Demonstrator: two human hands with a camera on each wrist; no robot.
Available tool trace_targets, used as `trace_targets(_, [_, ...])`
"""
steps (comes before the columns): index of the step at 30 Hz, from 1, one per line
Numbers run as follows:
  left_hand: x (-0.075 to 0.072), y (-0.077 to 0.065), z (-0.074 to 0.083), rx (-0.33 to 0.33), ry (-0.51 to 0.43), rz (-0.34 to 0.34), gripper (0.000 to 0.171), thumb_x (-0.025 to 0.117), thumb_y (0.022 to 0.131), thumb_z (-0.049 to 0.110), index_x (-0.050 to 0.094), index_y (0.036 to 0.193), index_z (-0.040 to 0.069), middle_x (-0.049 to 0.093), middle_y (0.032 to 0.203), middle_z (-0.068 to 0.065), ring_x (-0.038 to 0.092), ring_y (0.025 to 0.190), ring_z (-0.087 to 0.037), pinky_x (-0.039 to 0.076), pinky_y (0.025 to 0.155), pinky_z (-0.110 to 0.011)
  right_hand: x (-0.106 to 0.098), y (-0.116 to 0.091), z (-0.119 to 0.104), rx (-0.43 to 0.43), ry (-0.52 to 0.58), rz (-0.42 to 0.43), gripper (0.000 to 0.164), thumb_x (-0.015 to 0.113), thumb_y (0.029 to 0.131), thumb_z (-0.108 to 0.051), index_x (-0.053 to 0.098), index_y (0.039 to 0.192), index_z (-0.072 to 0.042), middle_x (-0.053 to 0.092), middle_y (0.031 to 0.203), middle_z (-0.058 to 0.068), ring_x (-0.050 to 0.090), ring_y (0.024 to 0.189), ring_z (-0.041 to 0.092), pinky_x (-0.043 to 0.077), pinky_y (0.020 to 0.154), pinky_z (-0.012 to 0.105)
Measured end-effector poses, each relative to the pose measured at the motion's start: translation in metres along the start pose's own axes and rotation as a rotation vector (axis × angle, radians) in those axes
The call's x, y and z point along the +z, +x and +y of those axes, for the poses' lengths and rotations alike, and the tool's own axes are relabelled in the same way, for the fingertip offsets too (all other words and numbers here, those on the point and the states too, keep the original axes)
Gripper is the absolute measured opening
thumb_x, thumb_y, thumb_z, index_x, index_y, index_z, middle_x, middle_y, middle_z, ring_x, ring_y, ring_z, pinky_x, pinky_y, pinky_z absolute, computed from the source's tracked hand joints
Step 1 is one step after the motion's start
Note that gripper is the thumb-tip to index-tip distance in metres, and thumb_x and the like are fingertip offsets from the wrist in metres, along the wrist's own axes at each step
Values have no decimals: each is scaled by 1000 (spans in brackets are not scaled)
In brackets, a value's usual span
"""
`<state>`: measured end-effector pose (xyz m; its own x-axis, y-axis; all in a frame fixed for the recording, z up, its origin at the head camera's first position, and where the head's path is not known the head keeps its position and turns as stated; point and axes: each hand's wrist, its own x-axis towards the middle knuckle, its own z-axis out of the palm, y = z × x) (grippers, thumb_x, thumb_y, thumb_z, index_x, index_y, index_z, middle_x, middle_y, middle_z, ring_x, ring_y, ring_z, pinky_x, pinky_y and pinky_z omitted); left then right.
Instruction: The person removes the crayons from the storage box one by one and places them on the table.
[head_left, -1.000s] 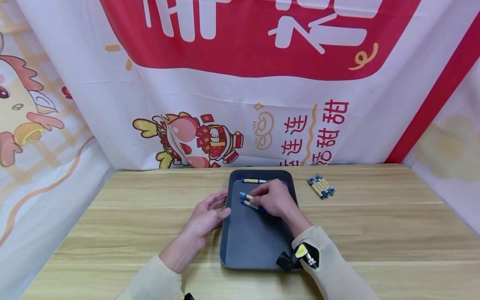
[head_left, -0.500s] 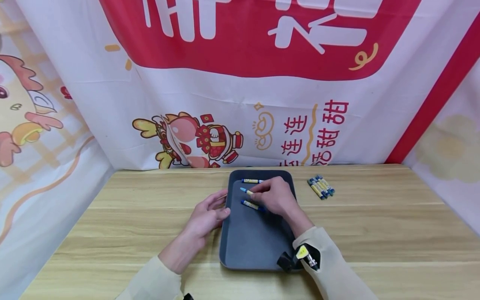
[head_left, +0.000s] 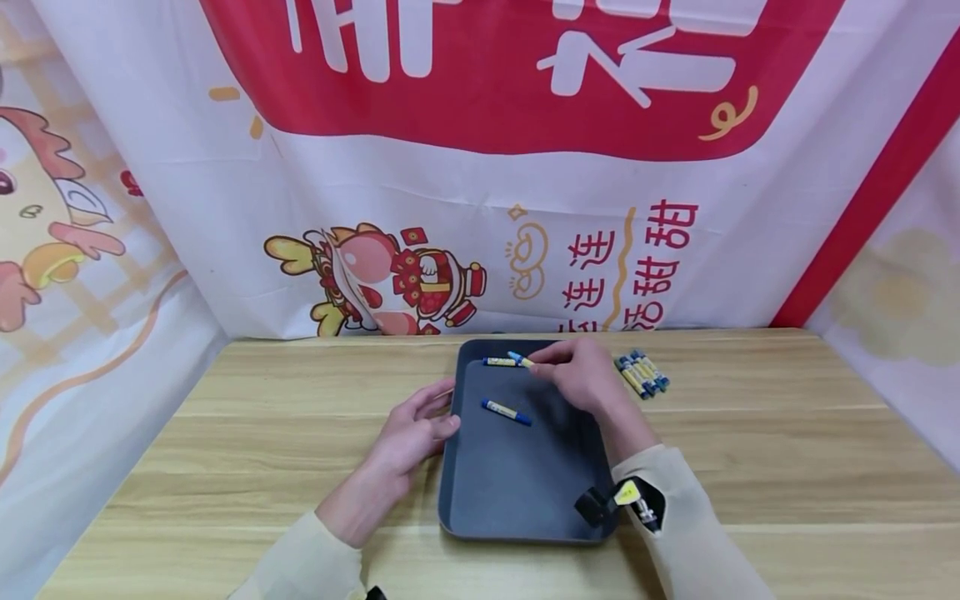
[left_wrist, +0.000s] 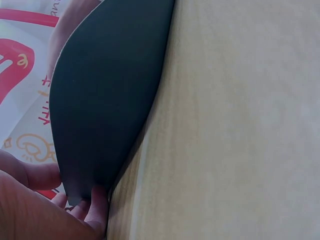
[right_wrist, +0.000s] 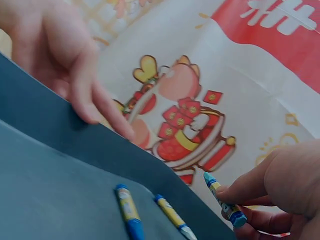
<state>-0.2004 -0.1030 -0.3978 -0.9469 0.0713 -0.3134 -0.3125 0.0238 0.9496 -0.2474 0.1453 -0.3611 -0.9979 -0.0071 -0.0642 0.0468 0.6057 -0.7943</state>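
My right hand (head_left: 576, 372) pinches a crayon with a light blue tip (right_wrist: 223, 201) between thumb and fingers, above the far right part of the grey tray (head_left: 491, 492). A yellow-wrapped crayon with dark blue ends (head_left: 506, 412) lies in the tray's upper middle. Close to the far rim lies another crayon (head_left: 498, 362), its right end overlapped by the held one in the head view. At the tray's left side, my left hand (head_left: 408, 432) grips the wall, thumb at the rim and fingers along the outside; the left wrist view shows fingertips against the tray's outer face.
Several crayons (head_left: 642, 373) lie side by side on the wooden table (head_left: 750, 450), right of the tray. A printed cloth (head_left: 480, 192) hangs behind the table's back edge. A small black wrist camera (head_left: 592, 506) sits on the right sleeve, over the tray's near right corner.
My right hand has raised the light-blue-tipped crayon from beside the middle crayon and carried it right and toward the tray's far end. The left hand has stayed at the tray's side.
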Motion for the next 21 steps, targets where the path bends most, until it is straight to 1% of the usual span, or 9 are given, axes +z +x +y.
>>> trace_targets(4, [0,0,-1,8,-1,-2,57,62,103,1,53,156,19,52,162,-15,60,139,-33,52,116,-49,-12,0,6,-5,8,47,21,74,101,-23,82,119,-15,73,126,12,61,107,28,50,88,38])
trace_targets(9, [-1,0,-1,13,4,-4,57,62,103,1,53,157,19,52,162,-16,60,139,-33,52,115,-49,-29,1,14,24,79,84,25,73,101,-23,80,123,-14,72,133,13,58,117,30,49,100,44])
trace_targets(11, [0,0,-1,9,4,-2,57,62,103,1,53,156,20,52,162,-15,60,139,-32,52,115,-49,-36,1,17,36,106,95,26,73,101,-22,80,124,-13,71,134,14,58,120,30,48,102,45])
trace_targets(13, [0,0,-1,5,4,2,57,62,103,1,53,156,20,53,161,-15,60,139,-32,52,116,-50,-41,3,21,41,116,108,27,73,101,-22,80,125,-11,72,134,16,58,121,30,48,100,43])
trace_targets(17, [1,0,0,-2,2,7,57,62,103,1,54,156,20,53,161,-14,61,138,-32,52,116,-50,-52,6,32,54,94,143,29,74,100,-23,79,125,-11,72,133,16,59,119,29,46,90,36])
trace_targets(19, [1,0,0,0,2,4,57,61,103,1,54,156,20,53,161,-15,61,138,-32,52,115,-50,-56,7,37,62,77,166,30,73,100,-24,79,127,-11,72,134,16,60,120,29,47,90,36])
trace_targets(21, [0,-1,0,3,0,-1,57,61,103,1,53,156,19,53,161,-15,61,139,-32,52,115,-49,-60,8,42,82,79,188,32,73,100,-25,78,129,-11,71,137,16,60,125,30,49,95,38])
